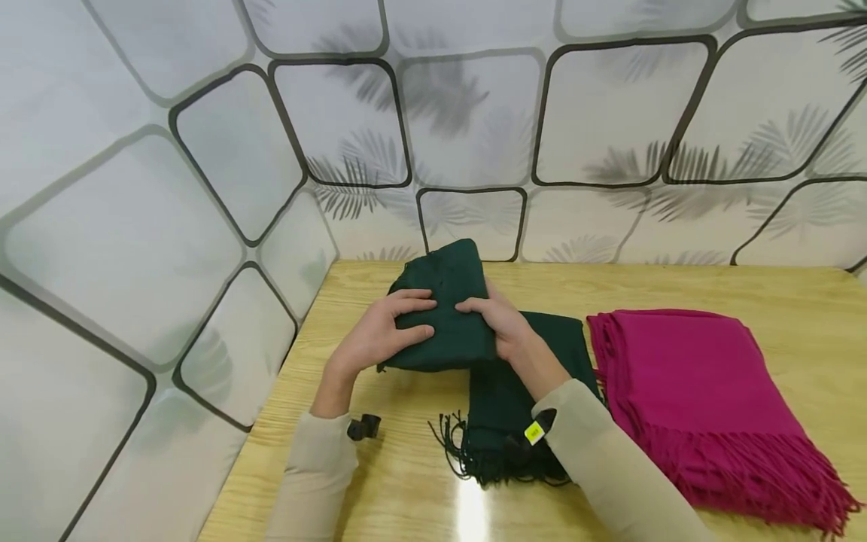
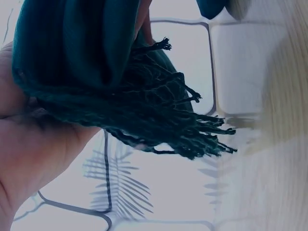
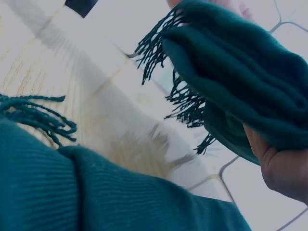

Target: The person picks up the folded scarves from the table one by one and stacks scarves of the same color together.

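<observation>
A folded dark green scarf (image 1: 447, 316) is held up off the table, tilted, with its layers and fringe showing in both wrist views. My left hand (image 1: 387, 331) holds its left side, thumb and some fingers lying on the face turned to me; its other fingers are hidden. My right hand (image 1: 503, 320) grips the right edge, thumb on the near face and fingers behind. Below my right forearm a second folded dark green scarf (image 1: 501, 414) lies on the table, its fringe towards me. To its right rests a folded magenta scarf (image 1: 691, 376), fringed at the near end.
The light wood-grain table (image 1: 400, 459) has its left and far edges against pale wall coverings (image 1: 467, 135) patterned with dark rounded outlines and grey leaves. Black wrist bands (image 1: 364, 427) sit over both beige sleeves.
</observation>
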`<state>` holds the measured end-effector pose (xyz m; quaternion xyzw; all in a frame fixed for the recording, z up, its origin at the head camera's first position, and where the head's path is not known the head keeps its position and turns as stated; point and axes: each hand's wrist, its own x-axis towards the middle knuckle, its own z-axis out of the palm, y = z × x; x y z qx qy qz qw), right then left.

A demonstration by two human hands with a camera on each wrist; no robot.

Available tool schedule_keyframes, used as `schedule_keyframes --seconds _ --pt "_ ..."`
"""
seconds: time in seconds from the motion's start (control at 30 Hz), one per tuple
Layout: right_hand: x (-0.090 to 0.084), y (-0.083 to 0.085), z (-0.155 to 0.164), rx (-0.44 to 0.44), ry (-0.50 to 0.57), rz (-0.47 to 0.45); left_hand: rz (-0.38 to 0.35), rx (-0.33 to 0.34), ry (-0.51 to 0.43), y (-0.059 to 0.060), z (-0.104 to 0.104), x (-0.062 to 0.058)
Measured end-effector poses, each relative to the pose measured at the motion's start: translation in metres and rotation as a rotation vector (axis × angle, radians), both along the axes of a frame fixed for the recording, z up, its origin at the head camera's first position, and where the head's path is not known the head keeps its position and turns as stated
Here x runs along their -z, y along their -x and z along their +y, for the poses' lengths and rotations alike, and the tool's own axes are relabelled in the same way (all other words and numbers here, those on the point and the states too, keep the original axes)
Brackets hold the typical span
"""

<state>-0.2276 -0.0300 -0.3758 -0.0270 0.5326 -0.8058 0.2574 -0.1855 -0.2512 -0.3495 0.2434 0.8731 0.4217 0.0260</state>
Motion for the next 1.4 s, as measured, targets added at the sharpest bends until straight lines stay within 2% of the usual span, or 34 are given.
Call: schedule_keyframes --seconds 0.33,0.57,0.9,1.23,1.4 --pt "-0.017 -0.026 0.031 0.058 -0.022 0.093 0.092 0.104 0.018 -0.011 0.024 -0.008" --pt "-0.02 -0.047 0.053 0.109 -0.071 0.12 0.095 0.204 0.047 -0.02 0.041 -0.008" --pt "-0.014 -0.081 0.08 0.153 -0.128 0.143 0.129 0.311 0.108 -0.036 0.068 -0.008" --pt "-0.002 -0.105 0.108 0.094 -0.146 0.125 0.074 0.365 0.251 -0.054 0.096 -0.005" --pt "0.004 -0.112 0.118 0.072 -0.173 0.099 0.06 0.379 0.317 -0.061 0.108 0.001"
